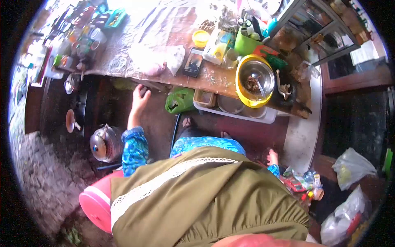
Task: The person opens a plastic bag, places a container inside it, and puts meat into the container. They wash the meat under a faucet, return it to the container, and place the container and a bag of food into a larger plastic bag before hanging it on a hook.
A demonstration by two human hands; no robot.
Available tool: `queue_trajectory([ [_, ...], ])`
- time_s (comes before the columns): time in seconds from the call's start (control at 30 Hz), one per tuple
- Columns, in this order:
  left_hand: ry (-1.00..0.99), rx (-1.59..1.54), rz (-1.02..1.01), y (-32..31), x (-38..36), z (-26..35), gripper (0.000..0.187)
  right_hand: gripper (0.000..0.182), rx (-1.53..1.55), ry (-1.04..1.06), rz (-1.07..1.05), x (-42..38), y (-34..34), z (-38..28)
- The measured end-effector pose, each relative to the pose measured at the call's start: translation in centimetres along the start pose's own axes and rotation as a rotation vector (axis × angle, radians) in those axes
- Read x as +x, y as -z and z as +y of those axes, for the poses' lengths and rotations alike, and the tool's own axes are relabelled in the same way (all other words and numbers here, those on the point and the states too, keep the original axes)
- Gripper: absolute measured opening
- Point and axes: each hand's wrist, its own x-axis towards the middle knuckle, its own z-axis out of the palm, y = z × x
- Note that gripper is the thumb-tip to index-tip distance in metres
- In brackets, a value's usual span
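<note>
My left hand (140, 101) is raised just below the front edge of the wooden table (164, 80). Its fingers are a little bent and apart, with nothing seen in them. Low on the other side, my right hand (272, 157) hangs beside my body, fingers loosely spread, nearest to a pile of colourful packets (298, 183) on the right. On the table stands a yellow-rimmed metal bowl (257, 66) with brown food remains and a spoon inside. A phone (192, 62) lies near the edge, beside a white plastic bag (175, 57).
A green plastic bag (180, 101) and a white tray (267, 116) with containers are beneath the table edge. At left are a metal pot (106, 144) and a pink lidded bucket (96, 203). A glass-fronted cabinet (325, 24) stands back right, with clear plastic bags (347, 218) lower right.
</note>
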Motion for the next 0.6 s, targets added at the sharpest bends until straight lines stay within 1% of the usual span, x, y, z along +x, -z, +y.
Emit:
queue_trajectory([
  [0.03,0.019,-0.054,-0.018,0.5,2.8,-1.2,0.069,0.057,-0.344,0.378,-0.136,-0.3,0.3,1.2],
  [0.07,0.037,-0.112,-0.028,0.4,5.6,-2.2,0.075,0.057,-0.336,0.371,-0.117,-1.2,0.1,1.7],
  [0.1,0.107,0.016,-0.017,0.8,7.6,-1.6,0.082,0.06,-0.153,0.208,-0.145,-2.3,-0.3,2.5],
  [0.13,-0.028,0.011,0.019,0.8,9.2,-0.9,0.083,0.062,0.032,0.046,-0.175,-3.2,-0.9,3.3],
  [0.17,-0.054,0.05,0.021,0.9,10.7,0.3,0.084,0.062,0.038,0.035,-0.164,-4.3,-1.1,4.0],
  [0.23,-0.084,0.085,0.007,0.7,13.0,2.4,0.085,0.056,0.306,0.119,-0.316,-5.9,-1.7,5.3],
  [0.27,0.037,0.05,-0.079,0.4,13.9,3.2,0.084,0.046,0.064,0.117,-0.087,-7.8,-2.3,5.4],
  [0.3,0.162,0.018,-0.167,0.1,14.7,3.4,0.083,0.04,-0.3,0.259,0.06,-5.9,-2.2,7.3],
  [0.33,0.163,0.022,-0.178,-0.5,16.5,1.4,0.083,0.034,-0.667,0.395,0.201,-3.5,-1.9,9.8],
  [0.37,0.19,0.157,-0.254,-1.3,19.0,-2.2,0.08,0.028,-0.524,0.505,0.264,-4.6,-2.1,10.6],
  [0.4,0.219,0.294,-0.329,-1.4,19.8,-2.8,0.079,0.033,-0.037,0.235,0.04,-6.6,-2.3,9.9],
  [0.43,0.221,0.297,-0.336,-1.5,19.6,-3.7,0.079,0.037,0.283,0.16,-0.118,-8.7,-1.7,9.2],
  [0.47,0.38,0.052,-0.24,-1.2,18.1,-1.7,0.075,0.042,0.608,0.083,-0.274,-12.0,-1.8,7.5],
  [0.5,0.534,-0.194,-0.14,-0.7,16.5,0.8,0.072,0.049,0.677,0.154,-0.349,-11.8,-1.6,7.8],
  [0.53,0.533,-0.191,-0.144,-0.1,15.2,3.6,0.072,0.046,0.558,0.143,-0.2,-12.7,-2.0,7.3],
  [0.57,0.5,-0.34,-0.028,0.6,13.9,6.4,0.059,0.044,-0.096,0.176,-0.03,-11.6,-2.0,7.1],
  [0.6,0.464,-0.485,0.089,1.2,13.3,7.5,0.046,0.044,-0.751,0.194,0.139,-9.5,-2.0,7.4],
])
